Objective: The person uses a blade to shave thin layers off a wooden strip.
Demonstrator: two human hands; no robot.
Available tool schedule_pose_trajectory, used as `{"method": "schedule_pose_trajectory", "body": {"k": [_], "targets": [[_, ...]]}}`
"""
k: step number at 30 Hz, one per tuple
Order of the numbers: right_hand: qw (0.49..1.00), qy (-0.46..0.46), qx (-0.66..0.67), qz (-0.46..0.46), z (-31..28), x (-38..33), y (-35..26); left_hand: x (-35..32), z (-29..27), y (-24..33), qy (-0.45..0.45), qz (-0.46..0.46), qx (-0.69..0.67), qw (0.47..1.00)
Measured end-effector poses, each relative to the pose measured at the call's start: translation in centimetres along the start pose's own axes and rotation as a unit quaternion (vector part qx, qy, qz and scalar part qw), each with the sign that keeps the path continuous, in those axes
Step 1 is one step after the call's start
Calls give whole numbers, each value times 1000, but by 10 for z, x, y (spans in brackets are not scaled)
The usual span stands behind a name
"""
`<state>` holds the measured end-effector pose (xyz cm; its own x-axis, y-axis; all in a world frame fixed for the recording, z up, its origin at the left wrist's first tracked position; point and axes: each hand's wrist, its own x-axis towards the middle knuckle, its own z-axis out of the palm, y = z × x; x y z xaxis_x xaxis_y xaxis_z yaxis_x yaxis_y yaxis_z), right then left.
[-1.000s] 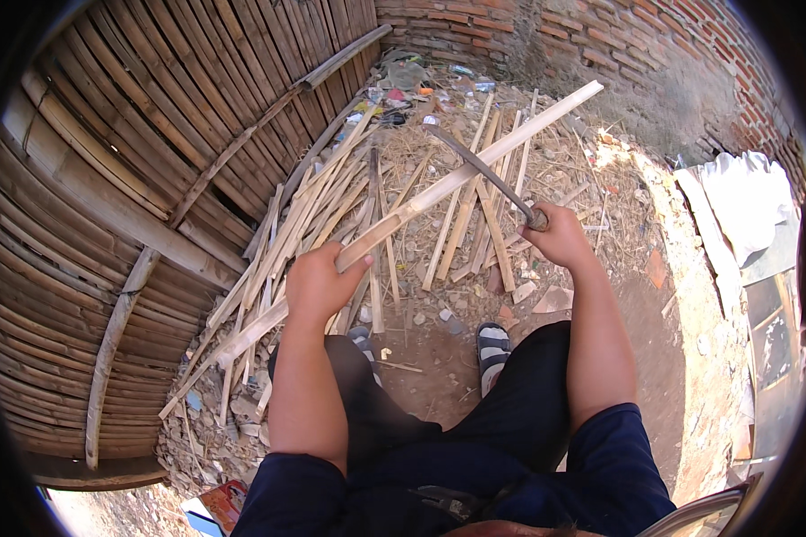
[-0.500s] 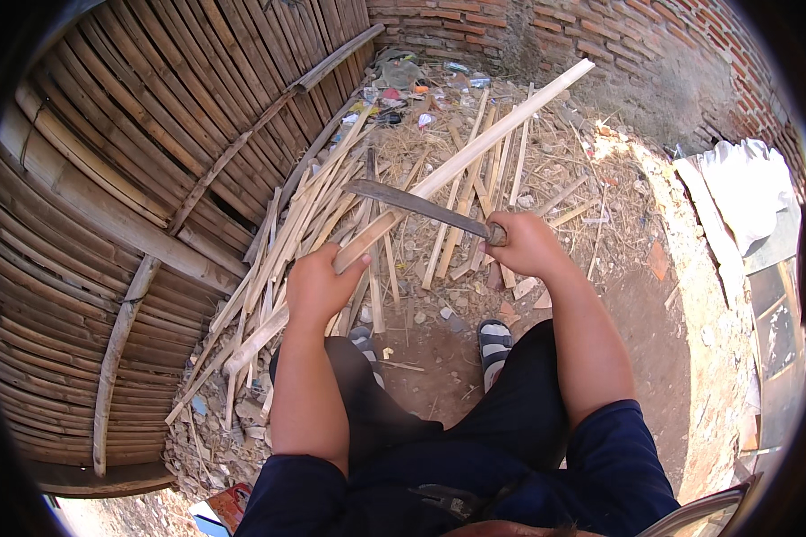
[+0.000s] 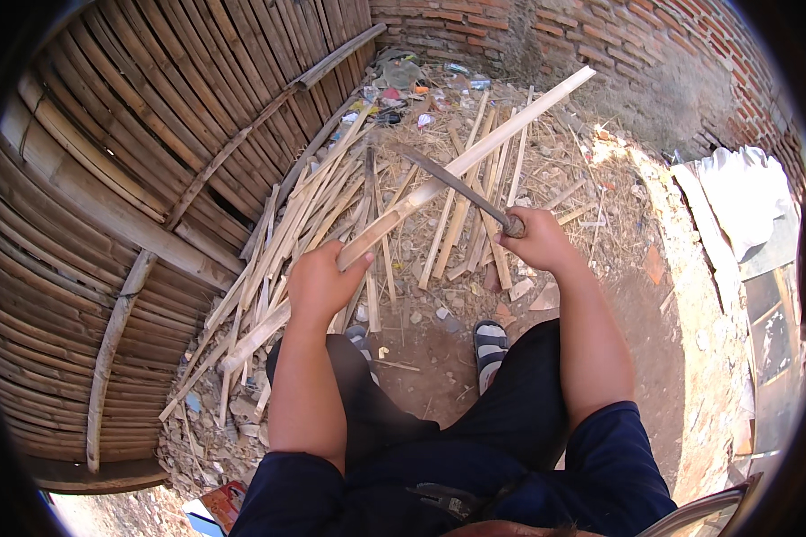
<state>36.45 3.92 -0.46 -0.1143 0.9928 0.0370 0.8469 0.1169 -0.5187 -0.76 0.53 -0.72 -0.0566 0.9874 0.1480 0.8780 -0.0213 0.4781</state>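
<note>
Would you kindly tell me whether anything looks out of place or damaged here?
Yes: coloured litter lies scattered in the far corner, at odds with the pale strips piled nearby. The brick wall looks worn, its grey plaster covering only patches.

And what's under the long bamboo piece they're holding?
Beneath the long bamboo piece, thin strips lie on straw-strewn ground. Whatever the bamboo and left hand directly cover can't be seen.

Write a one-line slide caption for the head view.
The left hand grips a long, pale bamboo strip while the right hand holds a dark, long-bladed metal knife, crossing it in view.
</note>
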Motion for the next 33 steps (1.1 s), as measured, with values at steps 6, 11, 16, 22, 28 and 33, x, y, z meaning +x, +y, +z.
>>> {"method": "schedule_pose_trajectory", "body": {"k": [6, 11, 16, 22, 28, 33], "targets": [[998, -45, -34, -38, 15, -1, -35, 1, 2, -8, 10, -1, -26, 1000], [999, 7, 34, 14, 1, 6, 6, -1, -5, -3, -1, -5, -8, 1000], [991, 71, 54, 102, -8, 7, 39, -1, -10, 6, -34, -23, 15, 999], [999, 30, 44, 13, 4, 4, 14, -1, -2, 1, -1, -4, -10, 1000], [998, -51, -21, -35, 16, 1, -33, 1, -2, -5, -6, -15, 3, 1000], [999, -27, -19, -41, 12, 2, -17, -1, 0, -6, 13, 5, -14, 1000]]}}
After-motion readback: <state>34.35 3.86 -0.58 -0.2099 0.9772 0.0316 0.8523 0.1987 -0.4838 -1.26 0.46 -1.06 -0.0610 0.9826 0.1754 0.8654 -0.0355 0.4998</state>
